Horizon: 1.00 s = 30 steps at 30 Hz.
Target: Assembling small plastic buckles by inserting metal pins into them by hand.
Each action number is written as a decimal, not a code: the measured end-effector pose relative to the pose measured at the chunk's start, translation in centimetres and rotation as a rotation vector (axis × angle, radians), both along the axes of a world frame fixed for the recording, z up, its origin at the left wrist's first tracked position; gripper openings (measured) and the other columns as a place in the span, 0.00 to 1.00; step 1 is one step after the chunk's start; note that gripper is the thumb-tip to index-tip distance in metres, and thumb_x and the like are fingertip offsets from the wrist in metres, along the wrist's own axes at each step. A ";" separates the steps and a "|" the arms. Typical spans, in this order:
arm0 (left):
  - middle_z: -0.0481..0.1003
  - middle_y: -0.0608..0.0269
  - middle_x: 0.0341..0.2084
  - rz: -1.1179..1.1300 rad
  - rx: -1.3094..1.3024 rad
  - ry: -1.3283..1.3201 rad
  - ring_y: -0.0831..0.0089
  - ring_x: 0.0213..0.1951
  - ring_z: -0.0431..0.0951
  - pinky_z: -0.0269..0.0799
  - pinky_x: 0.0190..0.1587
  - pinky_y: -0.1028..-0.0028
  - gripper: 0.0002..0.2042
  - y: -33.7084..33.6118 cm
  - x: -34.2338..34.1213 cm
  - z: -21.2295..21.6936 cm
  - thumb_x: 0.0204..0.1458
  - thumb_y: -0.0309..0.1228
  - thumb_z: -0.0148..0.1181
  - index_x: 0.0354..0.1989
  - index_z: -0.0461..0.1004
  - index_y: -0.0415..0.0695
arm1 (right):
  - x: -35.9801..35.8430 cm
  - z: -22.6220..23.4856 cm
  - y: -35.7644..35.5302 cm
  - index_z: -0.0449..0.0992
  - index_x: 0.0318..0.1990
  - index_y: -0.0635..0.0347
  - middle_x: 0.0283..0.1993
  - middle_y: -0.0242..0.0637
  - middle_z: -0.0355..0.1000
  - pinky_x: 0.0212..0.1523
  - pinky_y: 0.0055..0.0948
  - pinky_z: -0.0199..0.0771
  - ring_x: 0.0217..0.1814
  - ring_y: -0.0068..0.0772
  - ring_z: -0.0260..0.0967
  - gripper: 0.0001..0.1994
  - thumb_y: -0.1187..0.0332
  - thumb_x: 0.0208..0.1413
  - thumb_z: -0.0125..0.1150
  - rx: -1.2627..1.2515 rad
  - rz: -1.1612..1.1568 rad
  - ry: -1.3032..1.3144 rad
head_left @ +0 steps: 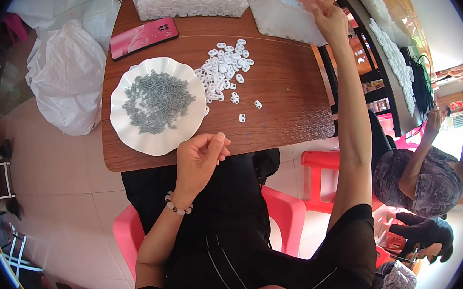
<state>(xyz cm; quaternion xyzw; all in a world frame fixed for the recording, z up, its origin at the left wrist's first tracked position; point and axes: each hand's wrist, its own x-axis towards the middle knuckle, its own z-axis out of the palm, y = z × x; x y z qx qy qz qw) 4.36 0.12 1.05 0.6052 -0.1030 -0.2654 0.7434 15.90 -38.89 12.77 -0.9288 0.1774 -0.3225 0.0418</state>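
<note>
My left hand (202,161) is at the near edge of the table, beside a white scalloped plate (126,134). Its thumb presses against curled fingers, and whatever they may hold is hidden. On the plate lies a heap of thin grey spring-like pieces (159,101). Right of it, small white plastic pieces with holes (227,65) are spread in a loose pile, with a few lying nearer to me. My right arm reaches far out to the right. The right hand (332,23) is over the rim of a whitish container (281,22), its fingers loosely bent and apart, nothing visible in them.
A pink phone (144,38) lies at the table's far left. Behind it stands a box full of white pieces (191,2). A white plastic bag (66,76) is left of the brown table (288,95). A red stool (322,175) and another person (422,180) are on the right.
</note>
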 end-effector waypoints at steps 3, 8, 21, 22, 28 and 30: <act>0.75 0.66 0.20 0.004 0.004 0.018 0.85 0.22 0.71 0.65 0.25 0.85 0.13 0.4 0.0 -0.1 0.60 0.33 0.55 0.31 0.78 0.35 | -1.9 -1.2 4.6 0.79 0.45 0.59 0.38 0.42 0.79 0.40 0.32 0.73 0.38 0.38 0.77 0.15 0.60 0.56 0.58 0.038 0.144 -0.091; 0.76 0.65 0.20 0.002 0.011 0.014 0.84 0.22 0.72 0.66 0.25 0.85 0.13 0.4 0.1 -0.1 0.59 0.33 0.55 0.31 0.78 0.35 | -5.2 -5.6 11.3 0.79 0.38 0.61 0.31 0.37 0.76 0.33 0.25 0.70 0.30 0.33 0.71 0.06 0.70 0.54 0.60 0.172 0.457 -0.021; 0.76 0.65 0.20 0.004 0.016 0.009 0.85 0.22 0.73 0.67 0.25 0.85 0.12 0.2 0.0 -0.2 0.59 0.33 0.56 0.32 0.78 0.35 | -4.9 -10.8 13.6 0.80 0.43 0.54 0.31 0.35 0.71 0.40 0.33 0.68 0.40 0.38 0.65 0.11 0.69 0.50 0.64 0.112 0.516 0.181; 0.76 0.65 0.20 0.002 0.016 0.008 0.85 0.22 0.73 0.67 0.25 0.85 0.12 0.2 0.0 -0.1 0.59 0.33 0.56 0.32 0.78 0.35 | -4.9 -11.0 13.6 0.80 0.42 0.55 0.29 0.35 0.71 0.39 0.33 0.68 0.39 0.38 0.65 0.10 0.69 0.50 0.64 0.107 0.531 0.140; 0.77 0.65 0.22 0.010 0.006 0.035 0.84 0.24 0.73 0.68 0.27 0.85 0.12 0.1 0.1 -0.1 0.59 0.33 0.56 0.34 0.78 0.35 | -6.4 -10.6 13.7 0.81 0.41 0.58 0.30 0.35 0.76 0.38 0.28 0.68 0.35 0.29 0.69 0.08 0.70 0.54 0.62 0.329 0.504 0.151; 0.77 0.63 0.26 0.036 -0.024 0.013 0.83 0.26 0.74 0.68 0.28 0.84 0.11 -0.2 0.0 0.1 0.59 0.32 0.56 0.41 0.76 0.35 | -7.8 -9.6 14.8 0.80 0.43 0.60 0.33 0.34 0.77 0.38 0.26 0.68 0.36 0.24 0.69 0.09 0.70 0.56 0.61 0.621 0.518 0.200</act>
